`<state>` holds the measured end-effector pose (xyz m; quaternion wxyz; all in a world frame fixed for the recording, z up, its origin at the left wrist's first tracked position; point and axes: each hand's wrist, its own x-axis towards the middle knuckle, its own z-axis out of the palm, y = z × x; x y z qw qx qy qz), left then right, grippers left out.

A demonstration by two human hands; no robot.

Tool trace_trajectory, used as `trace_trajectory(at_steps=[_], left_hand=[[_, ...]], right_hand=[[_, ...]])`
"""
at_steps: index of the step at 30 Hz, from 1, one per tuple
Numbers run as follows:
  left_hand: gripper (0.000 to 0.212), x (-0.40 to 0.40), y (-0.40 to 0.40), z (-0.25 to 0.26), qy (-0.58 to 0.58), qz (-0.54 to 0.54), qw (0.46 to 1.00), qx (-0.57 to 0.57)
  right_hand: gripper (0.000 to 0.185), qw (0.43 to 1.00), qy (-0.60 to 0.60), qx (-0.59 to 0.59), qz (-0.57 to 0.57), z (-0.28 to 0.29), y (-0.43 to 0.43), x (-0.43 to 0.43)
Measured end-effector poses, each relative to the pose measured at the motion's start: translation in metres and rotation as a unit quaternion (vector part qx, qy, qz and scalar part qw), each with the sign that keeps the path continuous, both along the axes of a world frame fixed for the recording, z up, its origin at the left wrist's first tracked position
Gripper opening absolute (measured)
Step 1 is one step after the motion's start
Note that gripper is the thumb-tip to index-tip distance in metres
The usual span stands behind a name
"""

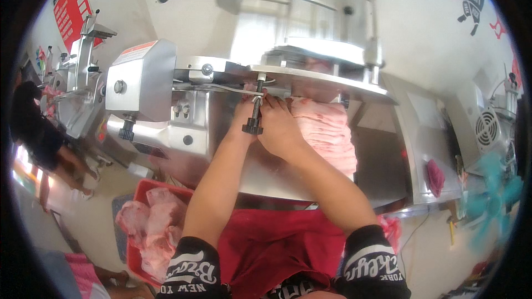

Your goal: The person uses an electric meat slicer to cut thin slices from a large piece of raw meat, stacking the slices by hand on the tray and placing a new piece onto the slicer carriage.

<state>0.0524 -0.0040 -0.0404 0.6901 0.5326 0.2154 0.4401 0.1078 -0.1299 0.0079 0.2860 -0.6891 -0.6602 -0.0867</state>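
Observation:
A large metal meat slicer stands before me, its upper carriage blurred. My left hand reaches under the slicer's metal plate, partly behind a threaded rod with a black knob; its fingers are mostly hidden. Beside it, my right hand is bent over at the slicer's lower opening, close to a little pink meat. What its fingertips hold is hidden. Just right of that hand lies a stack of sliced pale pink meat on the steel tray. More meat shows below the carriage.
A red crate holding large chunks of raw meat stands at lower left. Another machine and a person are at far left. On the right are a steel counter with a dark pink cloth and a teal fan.

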Motion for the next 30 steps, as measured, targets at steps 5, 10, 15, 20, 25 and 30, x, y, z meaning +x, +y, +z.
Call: trace_trajectory(at_steps=[5, 10, 15, 20, 25, 30], left_hand=[[0.012, -0.011, -0.007, 0.012, -0.048, 0.018, 0.977, -0.209], [0.008, -0.015, -0.024, 0.04, -0.01, 0.071, 0.977, -0.199], [0.005, -0.007, -0.017, 0.031, -0.1, 0.03, 0.977, -0.188], [0.01, -0.009, -0.01, 0.02, -0.075, -0.025, 0.979, -0.188], [0.019, -0.013, -0.017, 0.026, -0.065, -0.024, 0.972, -0.223], [0.022, -0.013, -0.013, 0.025, -0.118, -0.053, 0.961, -0.245]], right_hand=[[0.071, 0.985, 0.164, 0.045, 0.019, 0.008, 0.002, 0.0], [0.076, 0.985, 0.169, 0.046, 0.001, 0.015, 0.0, -0.002], [0.079, 0.98, 0.198, 0.015, 0.017, 0.016, -0.001, 0.0], [0.076, 0.99, 0.13, 0.048, 0.011, 0.009, 0.001, -0.001], [0.071, 0.998, 0.048, 0.046, 0.002, 0.004, -0.001, 0.0], [0.06, 0.999, -0.017, 0.05, -0.012, 0.002, -0.004, -0.004]])
